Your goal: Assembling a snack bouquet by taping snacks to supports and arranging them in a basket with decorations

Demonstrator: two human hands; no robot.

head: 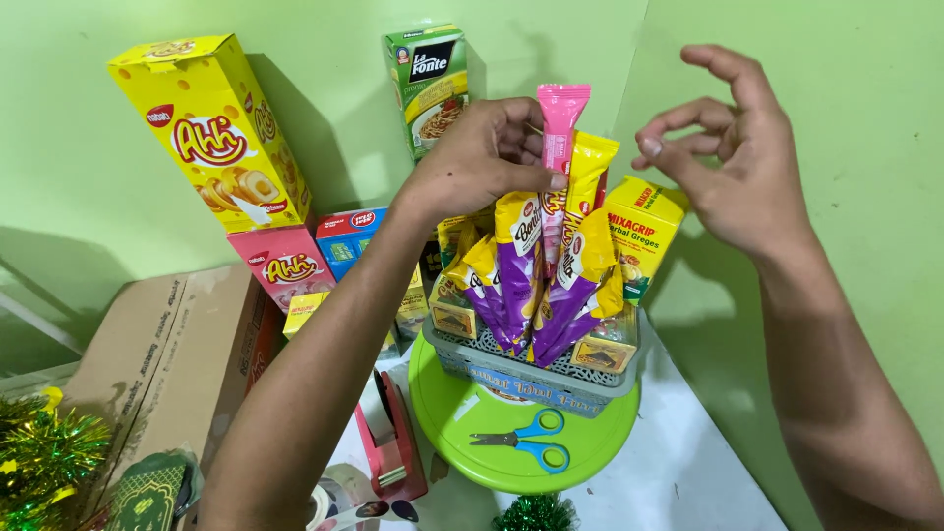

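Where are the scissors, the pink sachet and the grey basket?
scissors [526, 441]: head view, on the pivot where blades meet blue handles.
pink sachet [560, 113]: head view, upper part above the left hand's fingers.
grey basket [511, 359]: head view, front lattice wall.

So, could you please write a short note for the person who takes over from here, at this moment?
Left hand: fingers pinch the pink sachet, upright at the top of the bundle.
Right hand: open, fingers curled, holds nothing, in the air just right of the bundle.
Things: grey basket on a green round stand; purple and yellow sachets stand in it, a yellow box at its right. Blue scissors lie on the stand; red tape dispenser to its left.
Done: basket mostly filled.
Left: the pink sachet is not yet released; boxes by the wall are still outside.
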